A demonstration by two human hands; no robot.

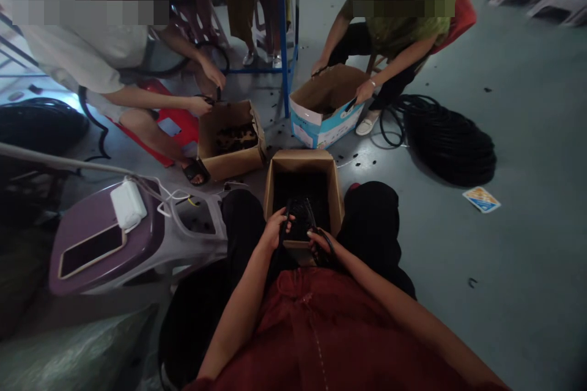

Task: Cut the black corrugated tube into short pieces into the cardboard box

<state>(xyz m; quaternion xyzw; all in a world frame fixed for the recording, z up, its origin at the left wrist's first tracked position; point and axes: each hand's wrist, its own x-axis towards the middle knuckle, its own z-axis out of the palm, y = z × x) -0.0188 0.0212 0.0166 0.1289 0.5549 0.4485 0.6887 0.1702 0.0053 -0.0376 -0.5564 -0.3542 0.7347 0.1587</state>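
- Both forearms reach forward and inward from the person's dark red top, meeting over the lap, elbows out to the sides.
- The left hand (275, 230) sits at the near side of a tangled black cable bundle (300, 220), its fingers curled over the bundle's edge.
- The right hand (321, 242) sits just across from it, fingers closed on a thin black strand running off the bundle's near end.
- The hands are close together but apart, with the bundle between them; both grips look closed on it.
- The bundle's long axis points roughly straight ahead, away from the chest; its exact shape is hard to make out in the dim light.
- It lies over the near edge of a cardboard box (300, 162) holding dark contents, the box resting between the knees.
- Two co-workers handle black pieces over their own boxes, a brown one (232, 162) and a blue-and-white one (321, 128).
- A coil of black cable (452, 140) lies on the floor.
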